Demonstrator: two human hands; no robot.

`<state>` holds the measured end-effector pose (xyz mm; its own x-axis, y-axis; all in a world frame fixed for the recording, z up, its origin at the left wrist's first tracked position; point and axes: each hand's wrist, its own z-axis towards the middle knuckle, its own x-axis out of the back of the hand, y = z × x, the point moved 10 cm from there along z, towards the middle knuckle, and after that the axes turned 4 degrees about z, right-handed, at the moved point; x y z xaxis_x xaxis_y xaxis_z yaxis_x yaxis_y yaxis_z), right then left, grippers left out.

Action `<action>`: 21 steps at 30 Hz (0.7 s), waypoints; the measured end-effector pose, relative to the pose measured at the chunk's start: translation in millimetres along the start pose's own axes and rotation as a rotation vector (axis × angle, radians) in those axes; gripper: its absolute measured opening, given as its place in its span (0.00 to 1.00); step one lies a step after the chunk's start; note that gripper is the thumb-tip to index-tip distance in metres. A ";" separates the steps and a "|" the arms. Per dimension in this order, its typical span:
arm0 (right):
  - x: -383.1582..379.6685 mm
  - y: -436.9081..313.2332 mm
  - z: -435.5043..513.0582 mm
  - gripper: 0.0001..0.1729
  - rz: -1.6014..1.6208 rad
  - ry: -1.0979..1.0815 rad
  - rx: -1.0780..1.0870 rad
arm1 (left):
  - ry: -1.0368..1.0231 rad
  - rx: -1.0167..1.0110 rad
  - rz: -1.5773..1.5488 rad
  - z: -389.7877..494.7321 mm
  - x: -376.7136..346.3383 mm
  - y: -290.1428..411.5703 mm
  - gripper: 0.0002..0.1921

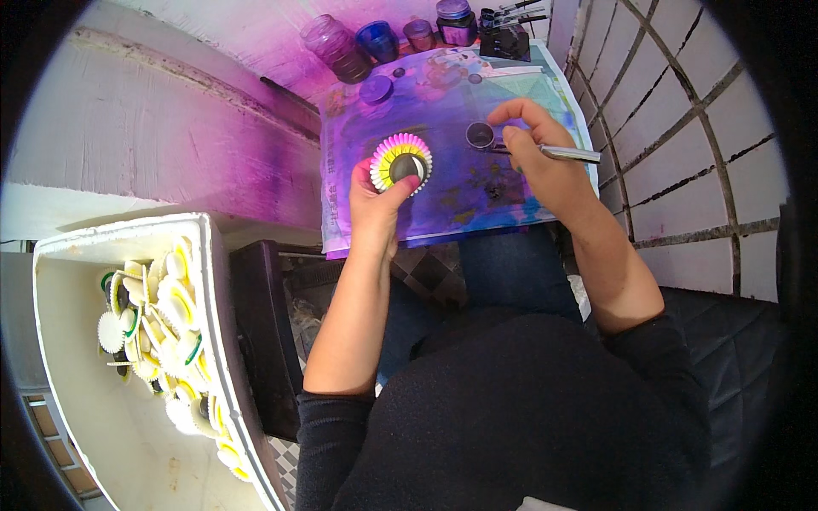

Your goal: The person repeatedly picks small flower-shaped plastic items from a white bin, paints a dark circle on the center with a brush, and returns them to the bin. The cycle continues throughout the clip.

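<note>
My left hand (378, 198) grips a round scalloped disc (401, 163) by its lower edge, thumb on the front. The disc has a dark centre with a white crescent, a yellow ring with dark lines, and a white rim tinted pink along the top. To its right, my right hand (543, 150) holds an airbrush (570, 154) with a silver handle pointing right. The airbrush's round paint cup (480, 135) faces up and looks dark inside. Its nozzle is hard to make out. Both hands are above a paint-stained paper-covered table (441, 211), and the airbrush is apart from the disc.
Along the back stand a pinkish jar (335, 48), a blue cup (378, 41), a small jar (419, 35), a lidded dark jar (456, 24) and a black holder (505, 43) with airbrushes. A purple lid (376, 90) lies in front. Lower left, a foam box (217, 306) contains several similar discs (176, 306).
</note>
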<state>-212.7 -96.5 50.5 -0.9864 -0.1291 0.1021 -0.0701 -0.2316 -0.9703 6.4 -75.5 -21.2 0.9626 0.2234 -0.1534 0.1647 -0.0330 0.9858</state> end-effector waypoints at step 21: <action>-8.2 2.8 -5.5 0.10 0.051 -0.032 -0.028 | -0.007 -0.037 -0.026 1.4 -3.1 9.4 0.27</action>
<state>-205.6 -90.9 45.7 -0.9835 -0.1713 0.0589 -0.0245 -0.1968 -0.9801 5.2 -77.9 -11.5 0.9597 0.2167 -0.1791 0.1815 0.0086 0.9833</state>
